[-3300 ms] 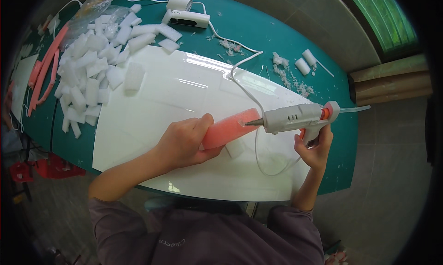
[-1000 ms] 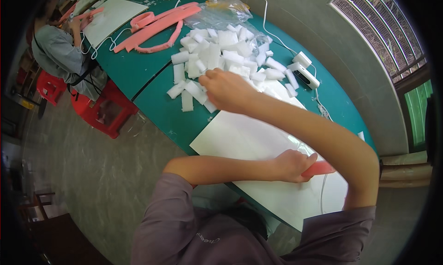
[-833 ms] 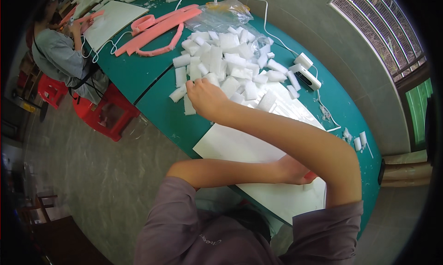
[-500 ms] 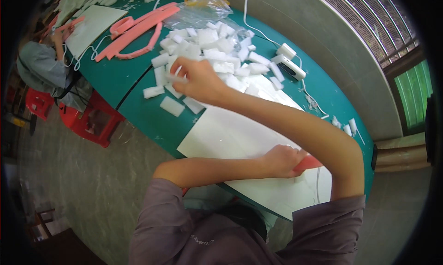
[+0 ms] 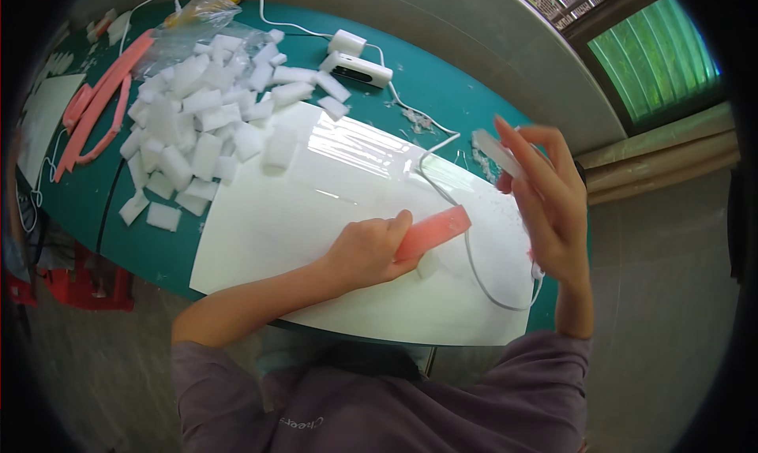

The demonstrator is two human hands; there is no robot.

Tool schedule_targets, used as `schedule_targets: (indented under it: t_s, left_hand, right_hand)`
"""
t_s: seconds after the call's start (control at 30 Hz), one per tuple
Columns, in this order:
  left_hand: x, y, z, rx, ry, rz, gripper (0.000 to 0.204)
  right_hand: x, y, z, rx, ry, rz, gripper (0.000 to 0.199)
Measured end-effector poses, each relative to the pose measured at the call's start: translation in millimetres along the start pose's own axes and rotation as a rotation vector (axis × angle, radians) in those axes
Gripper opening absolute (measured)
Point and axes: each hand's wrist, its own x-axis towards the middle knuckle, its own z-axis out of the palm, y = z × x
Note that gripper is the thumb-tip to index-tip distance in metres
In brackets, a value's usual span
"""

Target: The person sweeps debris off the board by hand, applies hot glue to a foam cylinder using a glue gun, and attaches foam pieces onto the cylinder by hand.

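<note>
My left hand (image 5: pixel 369 249) is closed around a pink foam bar (image 5: pixel 438 230), whose far end sticks out to the right over the white board (image 5: pixel 332 295). Small marks show on that end of the bar. Raised at the right, my right hand (image 5: pixel 549 196) pinches a flat white foam piece (image 5: pixel 499 153) between fingers and thumb. A small white block (image 5: pixel 427 265) lies on the board just below the bar, partly hidden by my left hand. At the board's far left, a big heap of white foam pieces (image 5: pixel 201 114) spreads onto the green table.
A white cord (image 5: pixel 476 267) loops across the board beneath the bar's end. White boxy devices (image 5: pixel 355 68) stand at the table's back. Long pink foam strips (image 5: pixel 99 106) and a clear plastic bag (image 5: pixel 178 39) lie at the left. A red stool (image 5: pixel 95 291) stands below the table.
My right hand has swung from the heap to the far right, carrying the white foam piece. The view has turned rightward. My left hand keeps its hold on the pink foam bar.
</note>
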Motion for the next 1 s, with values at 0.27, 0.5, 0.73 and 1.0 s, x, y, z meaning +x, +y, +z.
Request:
schedule_targets:
  t_s: [0.27, 0.5, 0.73, 1.0]
  left_hand:
    - [7, 2, 3, 0.041, -0.019, -0.009, 0.036]
    - [7, 4, 3, 0.101, -0.018, 0.026, 0.036]
    - [4, 4, 5, 0.124, 0.004, 0.066, 0.034]
    - [6, 3, 5, 0.108, -0.007, 0.069, 0.034]
  right_hand:
    - [-90, 33, 25, -0.286, 0.331, -0.06, 0.037]
    - [-105, 42, 62, -0.257, 0.464, -0.014, 0.036]
    - [-106, 48, 66, -0.365, 0.494, -0.109, 0.031]
    - [-105, 47, 70, -0.366, 0.4, -0.188, 0.03]
